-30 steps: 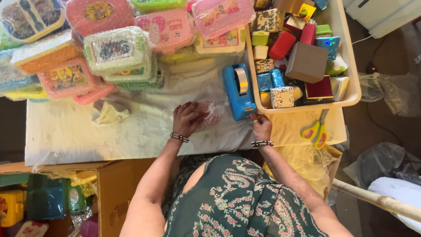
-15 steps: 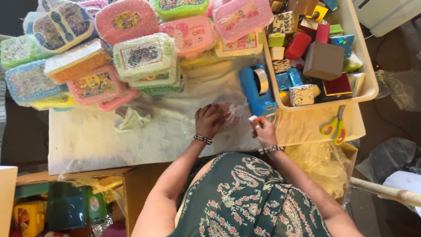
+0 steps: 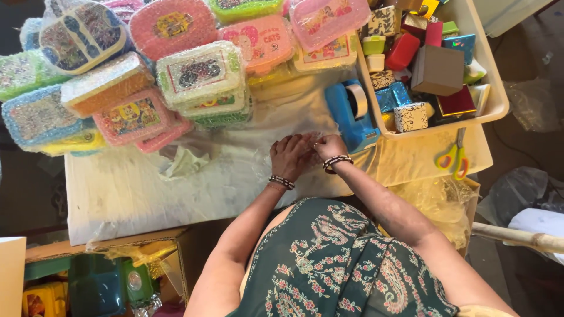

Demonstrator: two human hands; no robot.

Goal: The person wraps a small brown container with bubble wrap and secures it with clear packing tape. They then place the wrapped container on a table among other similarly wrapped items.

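My left hand (image 3: 290, 156) and my right hand (image 3: 329, 147) meet over a small item wrapped in clear bubble wrap (image 3: 307, 141) on the white work table (image 3: 135, 188). Both hands press on the wrap, fingers curled around it; the item inside is hidden. A blue tape dispenser (image 3: 352, 114) stands just right of my right hand. Both wrists wear beaded bangles.
Several bubble-wrapped colourful lunch boxes (image 3: 200, 76) are piled along the table's far side. A white tray (image 3: 490, 111) of small boxes sits at right, with yellow-handled scissors (image 3: 453, 157) below it. A crumpled wrap scrap (image 3: 183, 163) lies left. A cardboard box (image 3: 111, 264) of goods sits lower left.
My right hand moved left from the tray's edge to join my left hand on the wrapped item. The view shifted, so everything sits further right and lower in the frame.
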